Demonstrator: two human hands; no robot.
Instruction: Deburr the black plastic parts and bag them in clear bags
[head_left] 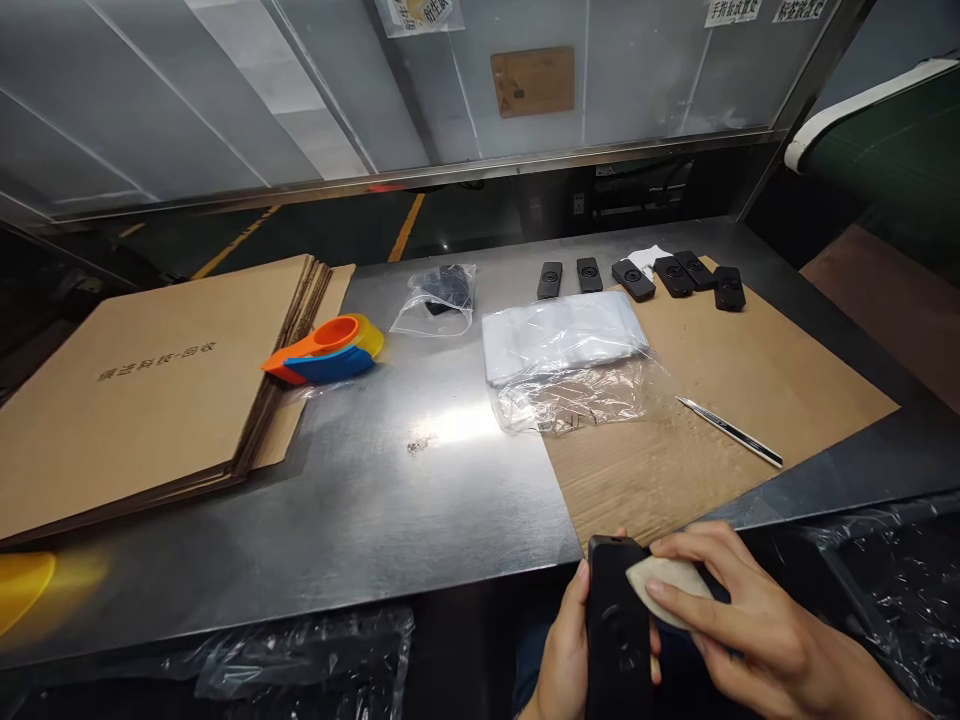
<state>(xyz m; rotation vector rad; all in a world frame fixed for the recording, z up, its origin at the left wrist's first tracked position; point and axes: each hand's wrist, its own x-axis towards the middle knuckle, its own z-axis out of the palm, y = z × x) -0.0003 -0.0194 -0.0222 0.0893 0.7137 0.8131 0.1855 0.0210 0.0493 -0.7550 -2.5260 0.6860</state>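
Low at the front edge of the table, my left hand (564, 655) is closed around a black rectangular device (611, 665) with a round control on its face. My right hand (757, 615) pinches a cream-coloured pad (675, 580), perhaps a sponge or cloth, against the upper right side of the device. On the cardboard sheet (817, 390) just beyond lies a slim pen-like tool (731, 432) with a pointed tip. Similar small black devices stand in a row farther back, among them one device (550, 280) at the left and another (728, 289) at the right.
A pack of white sleeves (566, 335) in clear plastic lies mid-table. Left of it are a clear bag (439, 300) with dark contents, an orange and blue tape dispenser (326, 350) and stacked flat cardboard (150, 400). Black plastic-lined bins (300, 660) stand below the front edge.
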